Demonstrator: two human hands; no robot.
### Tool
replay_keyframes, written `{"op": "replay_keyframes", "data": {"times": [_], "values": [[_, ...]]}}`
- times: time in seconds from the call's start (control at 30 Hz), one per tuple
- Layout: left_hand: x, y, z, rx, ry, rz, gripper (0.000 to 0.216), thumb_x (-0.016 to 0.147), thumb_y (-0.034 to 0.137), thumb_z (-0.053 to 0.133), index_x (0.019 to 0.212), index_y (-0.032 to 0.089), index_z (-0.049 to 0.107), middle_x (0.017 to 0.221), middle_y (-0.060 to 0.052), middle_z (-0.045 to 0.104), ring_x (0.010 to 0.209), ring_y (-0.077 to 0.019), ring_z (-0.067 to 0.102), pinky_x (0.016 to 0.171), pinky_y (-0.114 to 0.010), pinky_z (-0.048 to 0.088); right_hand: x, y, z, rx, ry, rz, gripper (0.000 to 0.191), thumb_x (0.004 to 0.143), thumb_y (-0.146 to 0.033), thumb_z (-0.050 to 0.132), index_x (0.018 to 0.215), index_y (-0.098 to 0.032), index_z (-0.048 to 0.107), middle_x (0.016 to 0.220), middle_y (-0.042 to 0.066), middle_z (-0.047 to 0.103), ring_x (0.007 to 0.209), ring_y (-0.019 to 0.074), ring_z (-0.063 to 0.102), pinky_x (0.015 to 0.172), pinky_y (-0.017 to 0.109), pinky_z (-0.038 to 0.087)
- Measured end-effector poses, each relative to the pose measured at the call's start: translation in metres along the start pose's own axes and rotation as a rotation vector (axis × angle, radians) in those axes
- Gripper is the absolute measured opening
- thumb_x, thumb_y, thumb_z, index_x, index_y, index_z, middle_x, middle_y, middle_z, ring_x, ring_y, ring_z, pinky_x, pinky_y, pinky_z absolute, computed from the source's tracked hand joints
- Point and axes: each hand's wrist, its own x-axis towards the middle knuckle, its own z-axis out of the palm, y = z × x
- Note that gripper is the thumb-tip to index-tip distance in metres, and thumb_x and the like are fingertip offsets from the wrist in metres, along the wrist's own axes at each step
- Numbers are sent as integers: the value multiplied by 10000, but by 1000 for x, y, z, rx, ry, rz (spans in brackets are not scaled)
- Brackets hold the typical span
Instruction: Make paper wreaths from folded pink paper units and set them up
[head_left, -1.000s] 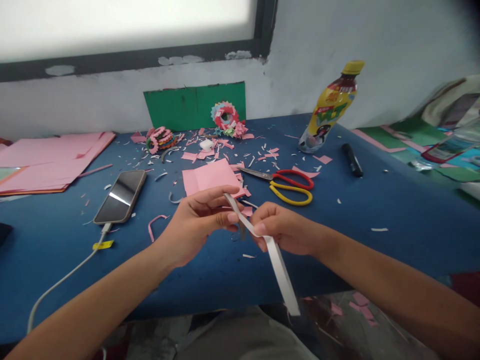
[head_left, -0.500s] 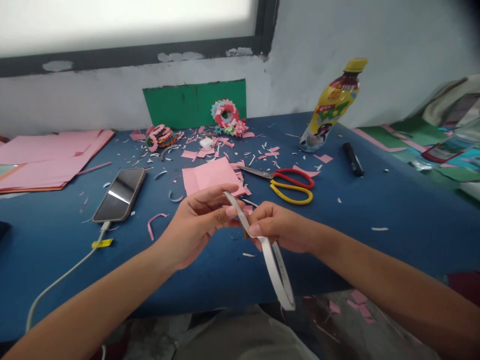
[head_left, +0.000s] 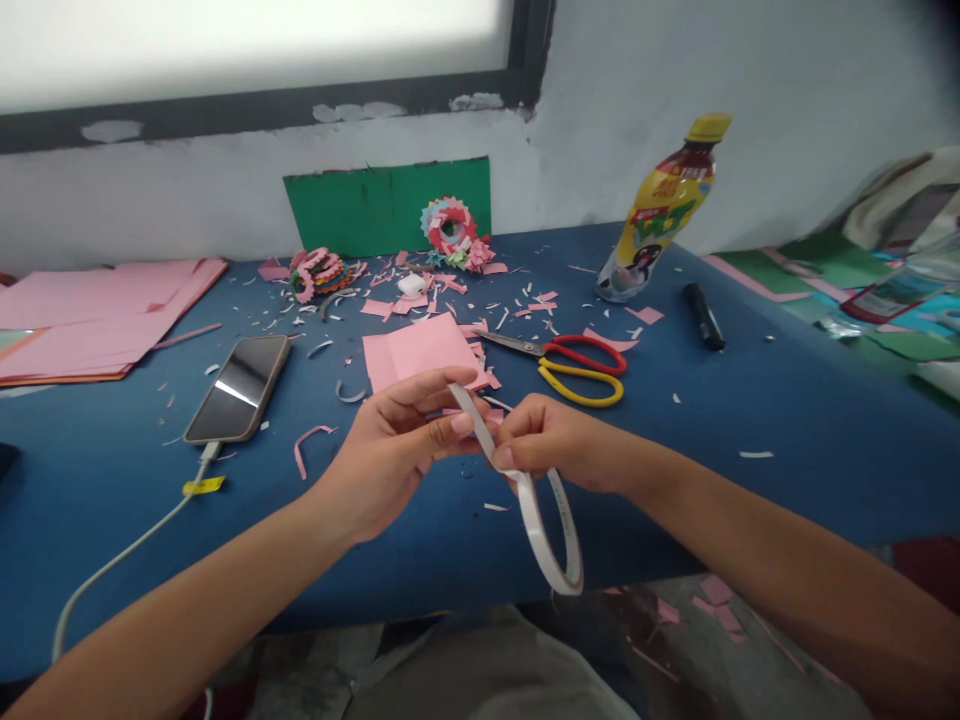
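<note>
A narrow roll of white tape (head_left: 551,560), probably double-sided, hangs below my right hand (head_left: 551,445), and faint print shows on its inner ring. The thumb and fingers of that hand pinch the strip where it leaves the roll. My left hand (head_left: 405,440) grips the strip's free end between thumb and fingers, so a short length stretches between both hands. Just beyond them lies a folded pink paper (head_left: 420,352). Scissors (head_left: 574,368) with one red and one yellow handle rest on the blue table to its right. Some fingers are hidden behind the tape and palms.
A phone (head_left: 238,388) with a charging cable lies at left, near stacked pink sheets (head_left: 105,315). Paper rosettes (head_left: 450,228) and a green board (head_left: 352,212) stand at the back. A drink bottle (head_left: 660,215) and a black marker (head_left: 703,315) are at right. Scraps litter the table.
The tape roll has swung up slightly and turned, showing more of its ring opening. Both hands keep nearly the same place and grip.
</note>
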Motion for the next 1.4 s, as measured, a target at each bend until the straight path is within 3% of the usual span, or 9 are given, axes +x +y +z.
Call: {"op": "replay_keyframes", "data": {"times": [0.37,0.5,0.6,0.7,0.87,1.03,1.13,1.27,1.4], "values": [[2,0,1,81,96,-2,266,705,88,674,933,223,677,788,3,703,719,-122,666,615,-178,545,-6,-10,1,-324,153,-4,243,700,-264,555,495,-135,529,440,-65,334,440,45,258,432,221,182],[2,-2,0,128,162,42,158,698,105,681,808,215,709,789,-1,712,739,-122,664,634,-172,540,-7,-8,2,-373,194,-41,290,736,-298,544,497,-138,506,445,-68,297,431,41,227,414,220,164],[2,-2,1,155,192,69,94,693,136,687,750,200,725,793,-11,716,742,-118,657,658,-165,529,-7,-4,5,-446,240,-139,344,769,-338,531,494,-143,463,446,-69,268,429,40,213,403,213,162],[1,-1,2,155,204,59,165,652,131,718,797,208,724,791,-7,711,726,-109,648,656,-161,517,-9,0,7,-506,243,-261,341,801,-341,513,530,-143,458,458,-68,280,426,36,223,400,200,180],[2,2,3,140,173,61,361,585,60,746,901,228,699,864,4,682,750,-105,629,650,-164,512,-9,0,7,-373,170,-249,302,825,-355,506,612,-141,496,505,-60,327,447,44,255,403,191,201],[5,7,1,129,150,117,336,638,58,709,921,236,685,879,19,661,776,-84,613,645,-135,495,-2,2,5,-54,78,-210,209,776,-353,593,777,-154,529,611,-52,420,497,44,329,427,169,248],[5,10,-1,124,115,144,294,647,87,718,893,245,685,870,19,673,797,-84,615,696,-147,491,3,6,3,75,52,-210,217,762,-368,617,830,-182,528,591,-74,411,439,32,288,382,166,205],[5,11,-1,138,82,171,170,649,128,729,784,227,701,855,11,682,779,-94,622,683,-159,495,4,6,6,80,120,-207,249,703,-376,671,796,-158,598,587,-57,465,482,40,351,425,171,256],[3,11,0,140,100,116,176,650,120,714,811,191,720,804,-19,679,761,-110,615,626,-147,492,2,3,10,52,183,-113,278,637,-367,713,782,-134,669,641,-18,559,554,69,433,511,206,328]]}}
